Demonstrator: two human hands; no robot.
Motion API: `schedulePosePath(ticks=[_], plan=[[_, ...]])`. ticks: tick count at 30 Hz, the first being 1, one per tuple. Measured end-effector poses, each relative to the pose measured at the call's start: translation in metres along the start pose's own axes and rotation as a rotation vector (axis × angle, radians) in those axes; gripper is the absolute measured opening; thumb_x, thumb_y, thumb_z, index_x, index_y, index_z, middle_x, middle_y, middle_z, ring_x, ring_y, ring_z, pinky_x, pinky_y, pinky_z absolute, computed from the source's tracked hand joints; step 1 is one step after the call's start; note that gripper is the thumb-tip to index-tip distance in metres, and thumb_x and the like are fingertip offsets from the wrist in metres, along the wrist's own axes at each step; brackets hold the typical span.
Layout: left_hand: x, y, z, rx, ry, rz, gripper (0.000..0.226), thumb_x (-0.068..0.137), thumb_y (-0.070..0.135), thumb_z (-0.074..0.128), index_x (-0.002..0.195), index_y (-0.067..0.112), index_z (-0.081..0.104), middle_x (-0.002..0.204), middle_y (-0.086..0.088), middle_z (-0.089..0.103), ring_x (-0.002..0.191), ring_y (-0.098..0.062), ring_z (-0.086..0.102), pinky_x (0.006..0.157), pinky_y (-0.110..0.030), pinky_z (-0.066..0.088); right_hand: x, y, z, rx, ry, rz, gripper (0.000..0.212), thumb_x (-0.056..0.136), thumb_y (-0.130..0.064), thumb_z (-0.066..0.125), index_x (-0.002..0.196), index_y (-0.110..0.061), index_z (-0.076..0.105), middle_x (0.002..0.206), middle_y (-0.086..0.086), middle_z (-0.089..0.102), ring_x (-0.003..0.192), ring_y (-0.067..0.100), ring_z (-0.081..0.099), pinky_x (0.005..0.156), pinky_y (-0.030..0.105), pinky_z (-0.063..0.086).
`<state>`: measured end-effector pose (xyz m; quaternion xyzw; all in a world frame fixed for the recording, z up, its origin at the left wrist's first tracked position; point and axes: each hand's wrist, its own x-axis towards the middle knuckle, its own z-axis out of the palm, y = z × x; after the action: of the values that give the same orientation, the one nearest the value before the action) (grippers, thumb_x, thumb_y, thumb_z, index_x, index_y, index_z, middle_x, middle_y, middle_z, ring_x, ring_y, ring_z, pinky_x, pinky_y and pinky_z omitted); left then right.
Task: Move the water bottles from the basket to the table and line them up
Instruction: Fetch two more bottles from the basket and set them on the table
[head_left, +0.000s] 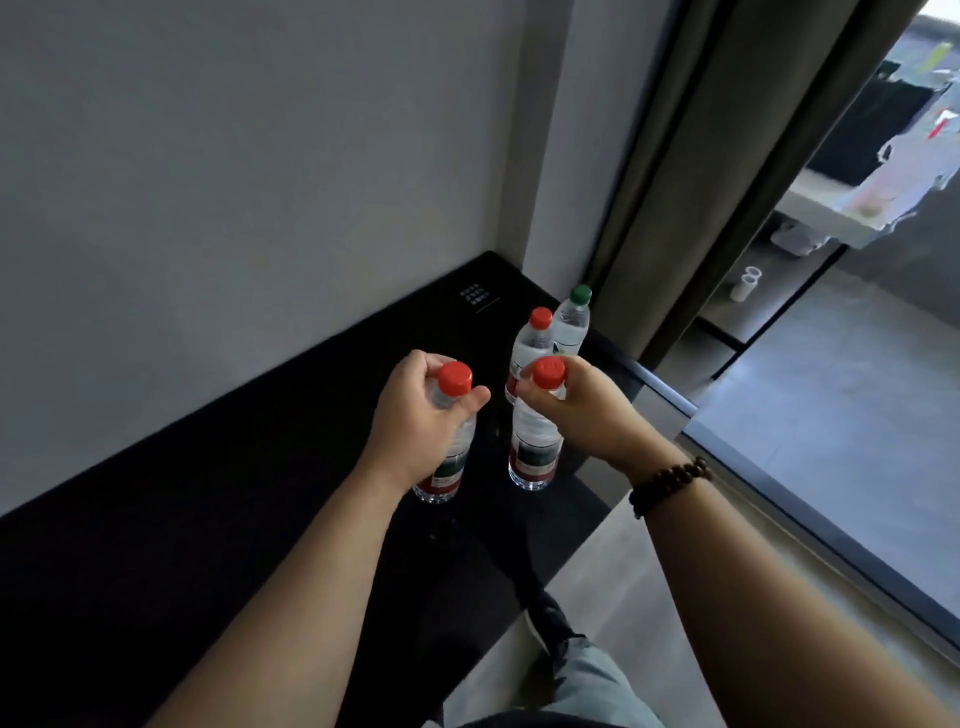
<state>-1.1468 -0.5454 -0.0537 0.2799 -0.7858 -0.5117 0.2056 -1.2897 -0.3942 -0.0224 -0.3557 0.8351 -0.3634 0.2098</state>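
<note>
The green-capped bottle (571, 322) is standing upright at the far right corner of the black table (208, 519), close to the wall and the dark curtain (675, 182). Just in front and to the left of the green-capped bottle, a standing red-capped bottle (532, 338) is sitting upright with no hand on it (the gap between the two is too small to judge).

Nearer the person from the green-capped bottle, past that red-capped one, the right hand (587, 410) is gripping the right-hand bottle (535, 447) by the neck, with fingers and thumb curling round just under its red cap. This bottle is upright and its base is looking level with the tabletop, though I cannot tell whether it is resting there or hanging just above.

Further left of the green-capped bottle, and a little nearer the person, the left hand (415, 421) is gripping the left-hand bottle (447, 467) in the same way, thumb and fingers wrapping its shoulder below the red cap. Its body is tilting slightly, base toward the person. The two held bottles are apart from each other, with bare tabletop showing between them.

A bead bracelet (670, 480) is circling the right wrist. Left of the green-capped bottle, along the back of the table, a small white printed mark (475, 299) is showing on the black surface. Well toward the person from the green-capped bottle, a dark shoe (550, 618) is standing on the grey floor by the table's edge.
</note>
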Motion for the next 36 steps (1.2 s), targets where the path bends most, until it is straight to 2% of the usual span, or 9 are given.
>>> schedulePosePath(ticks=[4, 7, 10, 13, 15, 18, 30, 32, 36], plan=[[0.018, 0.0, 0.036, 0.189, 0.055, -0.078, 0.036, 0.084, 0.038, 0.081, 0.11, 0.024, 0.059, 0.116, 0.011, 0.057, 0.104, -0.001, 0.058, 0.082, -0.01, 0.039, 0.041, 0.046, -0.02, -0.08, -0.165, -0.065, 0.038, 0.094, -0.042, 0.068, 0.095, -0.004, 0.069, 0.094, 0.011, 0.072, 0.087, 0.024, 0.069, 0.081, 0.043, 0.058], [0.029, 0.004, 0.068, 0.295, 0.135, -0.165, 0.029, 0.084, 0.037, 0.081, 0.097, 0.024, 0.059, 0.103, 0.008, 0.058, 0.094, -0.005, 0.059, 0.079, -0.019, 0.045, 0.07, 0.084, -0.038, -0.125, -0.248, -0.086, 0.03, 0.09, -0.046, 0.07, 0.088, -0.016, 0.067, 0.092, 0.0, 0.068, 0.083, 0.014, 0.067, 0.076, 0.035, 0.059], [0.036, 0.012, 0.091, 0.403, 0.148, -0.263, 0.027, 0.086, 0.04, 0.078, 0.094, 0.027, 0.055, 0.096, 0.009, 0.057, 0.086, -0.007, 0.058, 0.078, -0.03, 0.052, 0.089, 0.108, -0.051, -0.141, -0.265, -0.092, 0.036, 0.089, -0.044, 0.072, 0.086, -0.009, 0.065, 0.087, 0.004, 0.066, 0.076, 0.015, 0.065, 0.067, 0.03, 0.055], [0.044, 0.021, 0.112, 0.456, 0.138, -0.326, 0.031, 0.087, 0.044, 0.076, 0.098, 0.026, 0.054, 0.096, 0.008, 0.055, 0.084, -0.008, 0.058, 0.077, -0.031, 0.053, 0.105, 0.124, -0.065, -0.127, -0.302, -0.11, 0.03, 0.09, -0.039, 0.074, 0.091, -0.01, 0.068, 0.087, 0.0, 0.068, 0.078, 0.013, 0.065, 0.063, 0.023, 0.051], [0.048, 0.024, 0.123, 0.476, 0.117, -0.343, 0.032, 0.087, 0.044, 0.076, 0.1, 0.025, 0.053, 0.097, 0.008, 0.054, 0.085, -0.009, 0.057, 0.077, -0.03, 0.052, 0.113, 0.133, -0.07, -0.121, -0.332, -0.13, 0.021, 0.091, -0.036, 0.073, 0.084, -0.017, 0.065, 0.08, -0.005, 0.066, 0.072, 0.007, 0.062, 0.057, 0.018, 0.043], [0.051, 0.026, 0.135, 0.465, 0.106, -0.352, 0.031, 0.086, 0.041, 0.078, 0.099, 0.026, 0.054, 0.099, 0.008, 0.055, 0.088, -0.008, 0.057, 0.079, -0.03, 0.052, 0.125, 0.147, -0.071, -0.123, -0.355, -0.132, 0.024, 0.09, -0.035, 0.073, 0.079, -0.016, 0.063, 0.077, 0.0, 0.065, 0.068, 0.009, 0.06, 0.058, 0.019, 0.041], [0.049, 0.016, 0.161, 0.437, 0.123, -0.395, 0.032, 0.084, 0.033, 0.081, 0.103, 0.026, 0.056, 0.103, 0.009, 0.055, 0.093, -0.007, 0.058, 0.083, -0.03, 0.054, 0.136, 0.168, -0.071, -0.065, -0.386, -0.112, 0.013, 0.089, -0.032, 0.074, 0.096, -0.024, 0.066, 0.091, -0.008, 0.065, 0.081, 0.005, 0.062, 0.062, 0.017, 0.041], [0.046, 0.014, 0.165, 0.414, 0.126, -0.404, 0.032, 0.084, 0.032, 0.082, 0.102, 0.026, 0.056, 0.103, 0.009, 0.055, 0.094, -0.008, 0.059, 0.083, -0.03, 0.055, 0.134, 0.167, -0.074, -0.048, -0.389, -0.088, 0.019, 0.089, -0.028, 0.074, 0.107, -0.023, 0.067, 0.092, -0.011, 0.064, 0.084, 0.004, 0.061, 0.062, 0.015, 0.041], [0.039, 0.012, 0.17, 0.363, 0.148, -0.416, 0.031, 0.084, 0.031, 0.082, 0.1, 0.027, 0.056, 0.103, 0.01, 0.055, 0.093, -0.008, 0.059, 0.085, -0.033, 0.056, 0.135, 0.164, -0.074, -0.057, -0.391, -0.065, 0.051, 0.088, -0.026, 0.076, 0.135, -0.028, 0.057, 0.112, -0.01, 0.058, 0.098, 0.009, 0.057, 0.074, 0.019, 0.042]])
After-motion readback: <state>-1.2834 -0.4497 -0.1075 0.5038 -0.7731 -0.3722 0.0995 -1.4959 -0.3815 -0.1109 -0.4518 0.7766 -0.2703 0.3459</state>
